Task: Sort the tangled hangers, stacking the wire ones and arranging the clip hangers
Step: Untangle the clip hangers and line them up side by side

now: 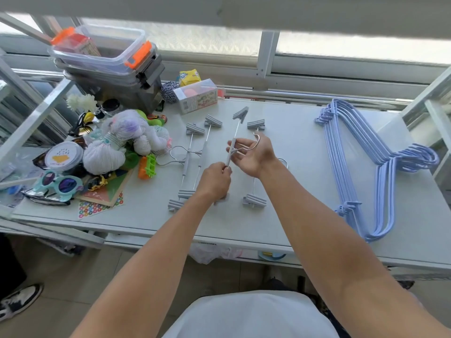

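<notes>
Two hands on one clip hanger, sorting nearly done.
Fingers of my left hand (pixel 214 178) pinch the clip hanger (pixel 233 145) low on its bar. My right hand (pixel 252 153) grips its hook, holding it above the bench (pixel 292 167). Three more clip hangers (pixel 204 148) lie beneath, and the wire hangers (pixel 344 172) sit stacked well right. I judge only this one is left to place.

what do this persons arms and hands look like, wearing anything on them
Both forearms are bare all the way to the frame edge, with no sleeves reaching them. The left hand and right hand have no gloves, and no watch, bracelet or ring shows on either. The only clothing in view near the arms is a white top at the bottom of the picture.
</notes>
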A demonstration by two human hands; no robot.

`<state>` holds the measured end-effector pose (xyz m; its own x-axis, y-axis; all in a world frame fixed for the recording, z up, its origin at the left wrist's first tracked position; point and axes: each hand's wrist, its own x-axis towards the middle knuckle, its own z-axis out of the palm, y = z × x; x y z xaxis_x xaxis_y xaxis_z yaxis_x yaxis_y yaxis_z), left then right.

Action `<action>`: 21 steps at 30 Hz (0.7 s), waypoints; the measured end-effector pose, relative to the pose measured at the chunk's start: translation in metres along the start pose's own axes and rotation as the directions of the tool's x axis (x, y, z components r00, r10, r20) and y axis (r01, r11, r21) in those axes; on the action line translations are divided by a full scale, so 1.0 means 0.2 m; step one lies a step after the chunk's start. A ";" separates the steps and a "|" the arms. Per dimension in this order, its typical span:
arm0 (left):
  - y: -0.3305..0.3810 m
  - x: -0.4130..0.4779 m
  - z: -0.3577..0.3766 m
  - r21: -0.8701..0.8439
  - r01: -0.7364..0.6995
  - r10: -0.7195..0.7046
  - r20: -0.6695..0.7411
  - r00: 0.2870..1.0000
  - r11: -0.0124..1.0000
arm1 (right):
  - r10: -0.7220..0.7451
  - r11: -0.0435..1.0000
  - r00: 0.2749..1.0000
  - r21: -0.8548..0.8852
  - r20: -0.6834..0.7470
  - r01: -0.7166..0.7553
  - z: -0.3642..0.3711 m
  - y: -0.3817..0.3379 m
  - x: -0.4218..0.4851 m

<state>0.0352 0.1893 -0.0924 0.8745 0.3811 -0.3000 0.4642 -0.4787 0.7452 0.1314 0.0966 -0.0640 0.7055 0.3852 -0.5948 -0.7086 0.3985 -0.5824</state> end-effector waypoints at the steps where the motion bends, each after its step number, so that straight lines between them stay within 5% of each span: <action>1: -0.01 -0.01 0.00 0.134 -0.015 0.021 -0.048 0.999 0.991 | -0.032 0.998 0.998 0.051 -0.050 0.035 -0.01 -0.01 0.00; 3: -0.02 -0.02 0.01 0.307 0.014 0.023 -0.117 0.993 0.952 | -0.139 0.990 0.979 -0.006 -0.152 0.140 -0.02 -0.01 0.02; 5: -0.01 -0.05 0.03 0.420 0.059 0.015 -0.171 0.985 0.905 | -0.338 0.892 0.919 -0.380 -0.202 0.244 -0.04 0.02 0.04; 7: 0.00 -0.07 0.06 0.522 0.059 0.050 -0.192 0.980 0.851 | -0.520 0.479 0.852 -0.846 -0.058 0.234 -0.06 0.06 0.04; 8: -0.01 -0.08 0.07 0.564 0.061 0.061 -0.194 0.979 0.824 | -0.549 0.250 0.835 -0.945 0.042 0.212 -0.08 0.09 0.04; 13: -0.05 -0.07 0.14 0.706 0.083 0.070 -0.185 0.980 0.704 | -0.366 -0.386 0.874 -0.907 0.320 0.170 -0.12 0.16 0.03; 17: -0.04 -0.06 0.14 0.689 0.020 0.089 -0.123 0.988 0.725 | -0.197 -0.565 0.938 -0.815 0.286 0.130 -0.15 0.17 0.05; 21: -0.05 -0.06 0.11 0.649 -0.020 0.095 -0.080 0.992 0.760 | -0.194 -0.610 0.949 -0.788 0.250 0.083 -0.14 0.17 0.05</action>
<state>0.0239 0.1723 -0.1087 0.9005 0.3963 -0.1791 0.4266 -0.8851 0.1862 0.1138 0.0901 -0.1061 0.8098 0.4963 -0.3129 0.4807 -0.8670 -0.1310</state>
